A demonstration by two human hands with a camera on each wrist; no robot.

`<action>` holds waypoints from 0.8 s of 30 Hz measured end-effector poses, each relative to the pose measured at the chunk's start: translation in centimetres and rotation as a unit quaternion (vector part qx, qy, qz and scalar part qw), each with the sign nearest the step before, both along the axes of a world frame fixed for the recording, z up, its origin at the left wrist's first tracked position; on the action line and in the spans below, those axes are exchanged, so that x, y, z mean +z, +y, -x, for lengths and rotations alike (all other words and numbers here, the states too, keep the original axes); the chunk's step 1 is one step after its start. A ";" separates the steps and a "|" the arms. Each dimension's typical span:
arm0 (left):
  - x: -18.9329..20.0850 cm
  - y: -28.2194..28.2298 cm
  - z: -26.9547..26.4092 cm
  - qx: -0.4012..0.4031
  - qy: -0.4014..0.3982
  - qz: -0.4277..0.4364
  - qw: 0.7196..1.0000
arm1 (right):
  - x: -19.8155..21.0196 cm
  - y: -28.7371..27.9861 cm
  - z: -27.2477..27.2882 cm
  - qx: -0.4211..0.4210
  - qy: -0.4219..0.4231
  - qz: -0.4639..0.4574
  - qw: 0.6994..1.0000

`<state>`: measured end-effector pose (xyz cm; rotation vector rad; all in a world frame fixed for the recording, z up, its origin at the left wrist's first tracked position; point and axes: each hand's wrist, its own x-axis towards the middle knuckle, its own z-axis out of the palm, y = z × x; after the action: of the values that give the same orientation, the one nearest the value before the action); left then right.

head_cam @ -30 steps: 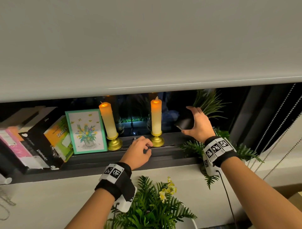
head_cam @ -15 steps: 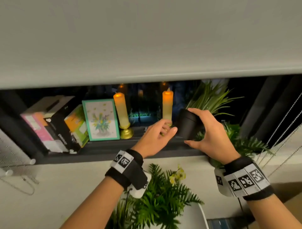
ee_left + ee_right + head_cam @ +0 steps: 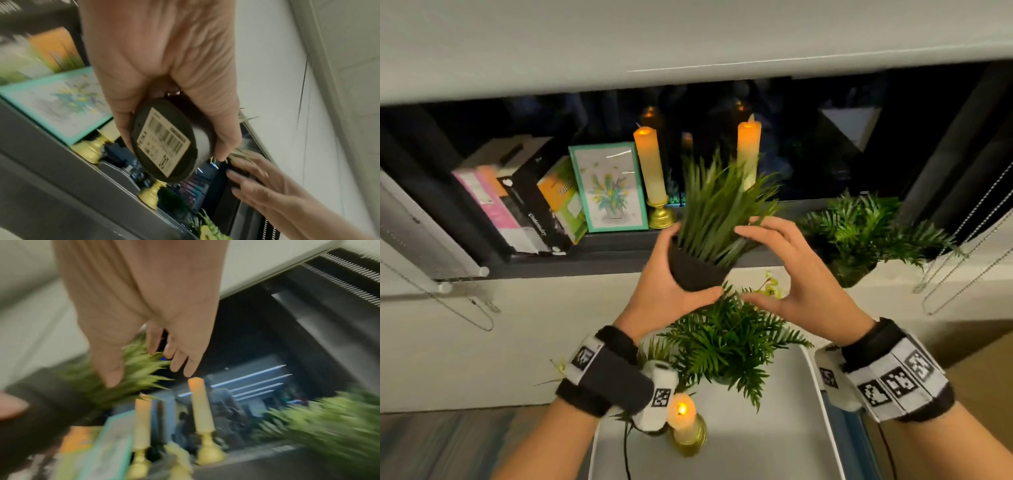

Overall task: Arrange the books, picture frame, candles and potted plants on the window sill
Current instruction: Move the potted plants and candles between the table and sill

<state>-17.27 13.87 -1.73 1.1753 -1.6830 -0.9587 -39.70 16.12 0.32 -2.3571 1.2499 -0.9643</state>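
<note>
My left hand (image 3: 690, 265) grips the black pot of a grass plant (image 3: 722, 205), held in the air in front of the window sill (image 3: 602, 260). The left wrist view shows the pot's barcode label (image 3: 164, 142) between my left hand's thumb and fingers. My right hand (image 3: 756, 267) is beside the pot with straight fingers brushing the leaves (image 3: 133, 374). On the sill stand leaning books (image 3: 517, 202), a teal picture frame (image 3: 609, 188), two lit candles (image 3: 650, 168) (image 3: 748, 154) and a fern (image 3: 866, 229).
Below my hands is a white tray (image 3: 774, 428) with another fern (image 3: 726, 342) and a lit candle (image 3: 683, 421). A roller blind (image 3: 688, 41) hangs low over the sill. Bead chains (image 3: 962, 246) dangle at the right.
My right hand held the black pot at the sill; now my left hand grips it, lifted toward me, and my right hand has let go. The view has tilted down onto the tray.
</note>
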 end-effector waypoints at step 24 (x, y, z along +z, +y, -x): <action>-1.3 0.2 -5.4 0.210 -0.033 0.011 0.977 | -11.8 -10.1 15.1 -0.429 0.164 -0.415 0.785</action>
<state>-11.88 14.06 -2.98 1.4856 -1.4098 -0.6411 -54.78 6.04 -11.53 -1.2289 2.3456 -0.0370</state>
